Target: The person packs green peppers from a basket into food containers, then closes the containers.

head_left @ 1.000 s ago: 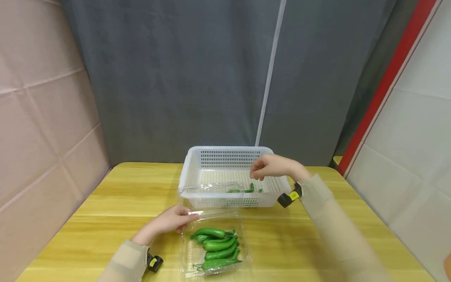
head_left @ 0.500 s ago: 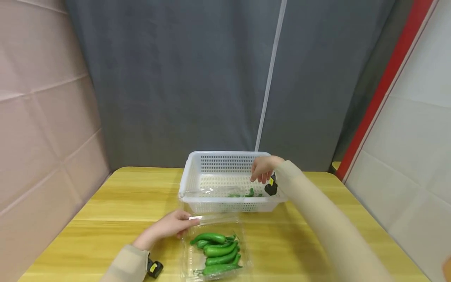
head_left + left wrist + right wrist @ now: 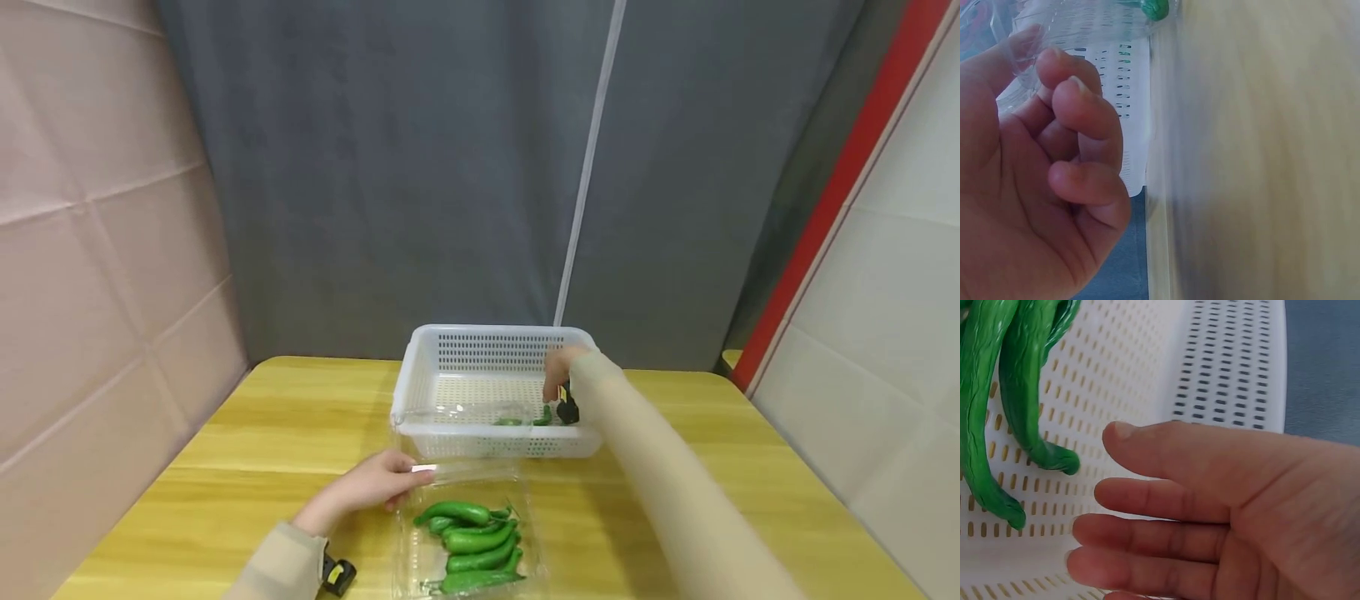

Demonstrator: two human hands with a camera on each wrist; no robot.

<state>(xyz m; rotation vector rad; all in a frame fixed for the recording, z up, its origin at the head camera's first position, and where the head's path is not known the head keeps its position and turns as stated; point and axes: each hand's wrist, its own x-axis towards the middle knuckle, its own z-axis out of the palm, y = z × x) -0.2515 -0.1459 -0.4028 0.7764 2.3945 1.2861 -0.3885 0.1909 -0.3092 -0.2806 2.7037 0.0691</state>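
My left hand [image 3: 372, 483] pinches the edge of a clear plastic clamshell box [image 3: 534, 533] between thumb and fingers at its hinge side. Several green peppers [image 3: 471, 542] lie in the box's near half, and its raised half leans over the white basket [image 3: 510, 447]. Inside the basket, my right hand [image 3: 562, 371] hangs over its right part with nothing in it. The right wrist view has that hand [image 3: 1210, 512] with fingers and thumb apart, beside green peppers [image 3: 1019, 394] on the basket floor. Curled fingers of my left hand [image 3: 1054, 169] show in the left wrist view.
The wooden table [image 3: 300, 425] extends to both sides of the box and basket. Behind it hangs a grey curtain [image 3: 405, 183]; pale panels stand at the left [image 3: 112, 250] and right [image 3: 885, 333].
My right hand has moved lower into the basket, closer to the peppers there, and its forearm has swung left. My left hand keeps its hold on the box.
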